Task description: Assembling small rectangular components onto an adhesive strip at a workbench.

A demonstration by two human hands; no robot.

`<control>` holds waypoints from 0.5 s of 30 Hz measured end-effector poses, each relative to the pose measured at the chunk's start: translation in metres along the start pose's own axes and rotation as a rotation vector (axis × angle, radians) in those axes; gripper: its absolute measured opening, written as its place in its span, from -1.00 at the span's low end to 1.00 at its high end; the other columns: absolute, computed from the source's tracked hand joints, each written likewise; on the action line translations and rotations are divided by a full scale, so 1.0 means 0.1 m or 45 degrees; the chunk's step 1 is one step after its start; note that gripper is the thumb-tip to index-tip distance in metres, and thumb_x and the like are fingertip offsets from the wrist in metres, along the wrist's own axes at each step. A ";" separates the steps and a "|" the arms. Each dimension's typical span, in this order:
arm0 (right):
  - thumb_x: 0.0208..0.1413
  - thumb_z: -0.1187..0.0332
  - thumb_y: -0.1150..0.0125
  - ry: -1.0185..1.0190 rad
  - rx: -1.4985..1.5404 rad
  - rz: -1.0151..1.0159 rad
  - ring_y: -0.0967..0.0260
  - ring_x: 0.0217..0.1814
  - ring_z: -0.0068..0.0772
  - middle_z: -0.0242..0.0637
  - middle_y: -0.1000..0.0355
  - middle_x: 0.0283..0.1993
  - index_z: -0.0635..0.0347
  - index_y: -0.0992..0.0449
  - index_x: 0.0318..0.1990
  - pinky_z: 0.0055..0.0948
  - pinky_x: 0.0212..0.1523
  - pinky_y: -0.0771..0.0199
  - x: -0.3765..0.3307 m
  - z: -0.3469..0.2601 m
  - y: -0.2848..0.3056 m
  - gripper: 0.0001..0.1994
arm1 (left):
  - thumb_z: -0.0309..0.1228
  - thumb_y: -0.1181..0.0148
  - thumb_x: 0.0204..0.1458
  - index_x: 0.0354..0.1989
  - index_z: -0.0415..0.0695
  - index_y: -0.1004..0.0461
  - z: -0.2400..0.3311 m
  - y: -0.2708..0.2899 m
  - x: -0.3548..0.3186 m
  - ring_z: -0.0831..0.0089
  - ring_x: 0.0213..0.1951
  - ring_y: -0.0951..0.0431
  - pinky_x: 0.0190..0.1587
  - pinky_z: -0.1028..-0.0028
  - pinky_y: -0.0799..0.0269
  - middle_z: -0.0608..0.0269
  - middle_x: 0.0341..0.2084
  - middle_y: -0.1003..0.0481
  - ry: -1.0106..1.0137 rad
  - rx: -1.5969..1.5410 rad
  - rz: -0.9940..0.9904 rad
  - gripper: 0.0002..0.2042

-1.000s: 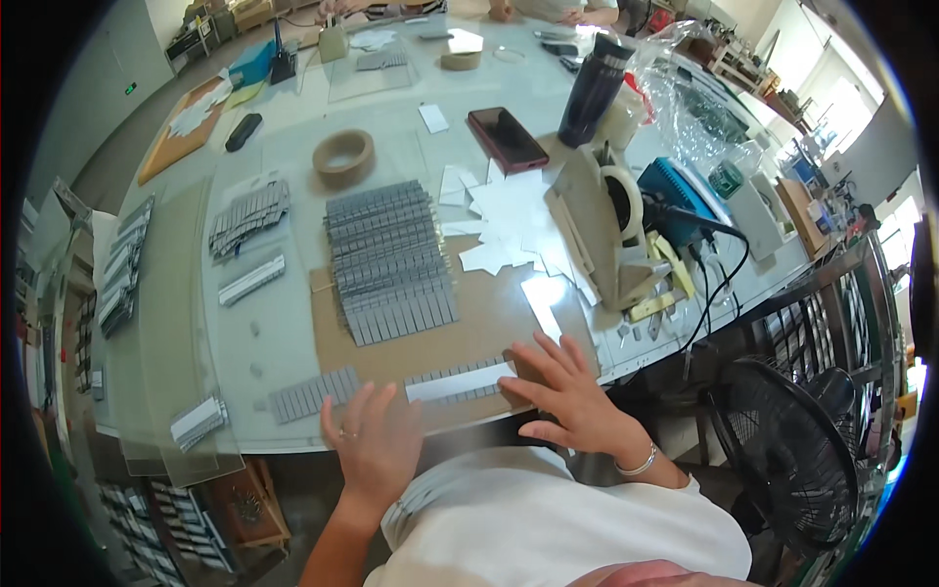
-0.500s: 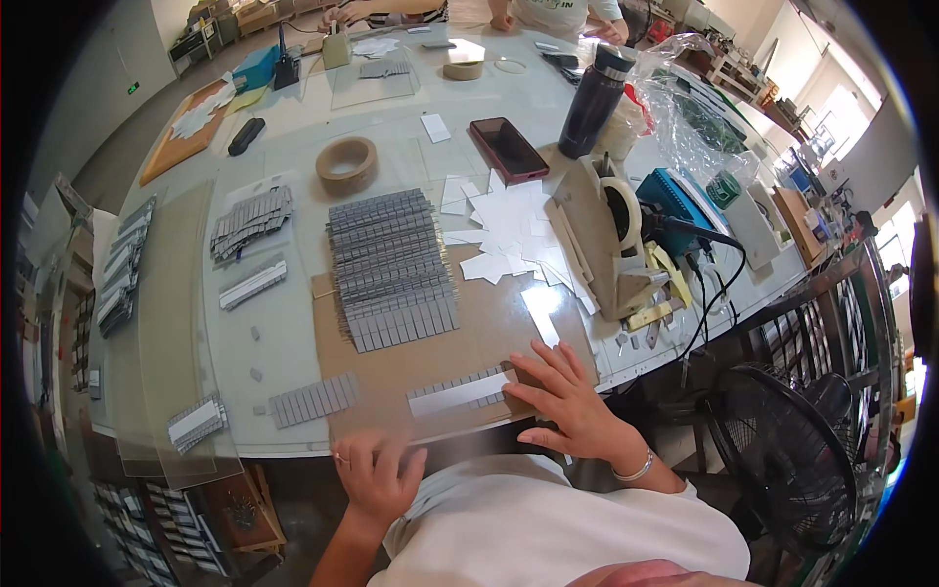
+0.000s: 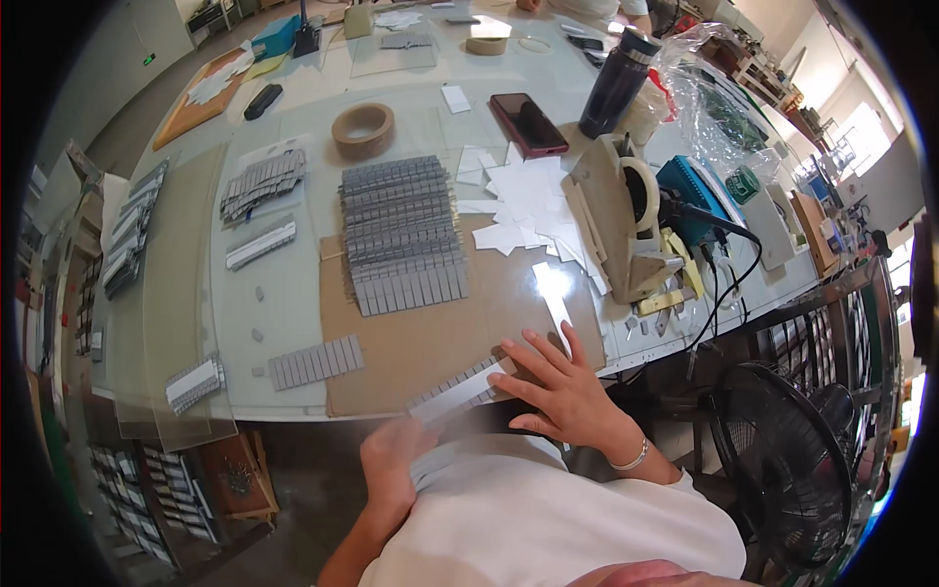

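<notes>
While both hands hold a grey strip, stacked strips lie beyond.

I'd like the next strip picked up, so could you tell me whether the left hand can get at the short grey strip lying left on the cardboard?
Probably yes: the left hand is just below the short grey strip, with nothing between.

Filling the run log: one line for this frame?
left hand: at strip's near end, blurred | right hand: flat on grey strip | cardboard sheet: under strip | table
</notes>
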State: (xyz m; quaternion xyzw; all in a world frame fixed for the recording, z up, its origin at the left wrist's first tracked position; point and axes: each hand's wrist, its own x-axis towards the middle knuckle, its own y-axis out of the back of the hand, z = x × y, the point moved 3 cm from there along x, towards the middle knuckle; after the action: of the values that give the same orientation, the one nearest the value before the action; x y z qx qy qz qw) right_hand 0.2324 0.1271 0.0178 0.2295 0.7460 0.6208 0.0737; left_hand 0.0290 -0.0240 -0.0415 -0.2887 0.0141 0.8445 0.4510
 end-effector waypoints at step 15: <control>0.30 -0.15 0.09 0.108 0.153 0.193 0.06 0.53 0.12 -0.07 -0.15 0.43 0.11 -0.37 0.28 0.12 0.47 0.19 0.34 -0.27 -0.03 -0.39 | -0.42 -0.24 0.15 -0.07 -0.35 -0.50 0.49 0.38 -0.15 0.39 -0.27 -0.66 -0.25 0.50 -0.57 0.07 -0.26 -0.60 -0.255 -0.121 0.123 -0.74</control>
State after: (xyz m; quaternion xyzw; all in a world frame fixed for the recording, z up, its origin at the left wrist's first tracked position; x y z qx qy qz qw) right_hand 0.1911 0.1176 0.0263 0.2628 0.7649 0.5878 -0.0192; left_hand -0.0171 -0.0437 -0.0018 -0.2229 -0.0573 0.8896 0.3946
